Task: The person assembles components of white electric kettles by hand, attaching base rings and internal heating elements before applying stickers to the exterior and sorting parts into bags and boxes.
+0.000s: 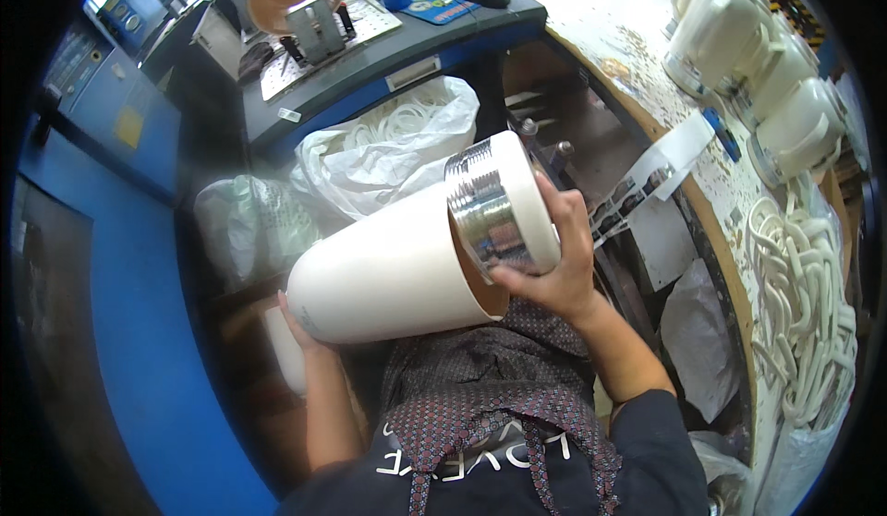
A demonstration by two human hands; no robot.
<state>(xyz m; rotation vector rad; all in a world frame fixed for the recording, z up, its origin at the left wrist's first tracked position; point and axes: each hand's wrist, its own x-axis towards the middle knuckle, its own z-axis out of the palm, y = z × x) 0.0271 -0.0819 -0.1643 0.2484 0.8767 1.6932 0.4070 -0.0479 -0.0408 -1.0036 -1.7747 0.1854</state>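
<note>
A large white thermos jug shell lies tilted across my front, its open end facing right. My left hand holds it from below at the rounded left end; most of those fingers are hidden behind it. My right hand grips a white cap-like part with a shiny threaded metal band, thumb and fingers around its rim. The metal band sits at the shell's open mouth, at an angle, and a brown gap shows between the two along the lower side.
Ahead stands a grey bench with a clamp-like metal fixture. Under it are a white bag of pale rings and a clear plastic bag. At right, a curved table carries white jugs and pale handles. A blue cabinet stands left.
</note>
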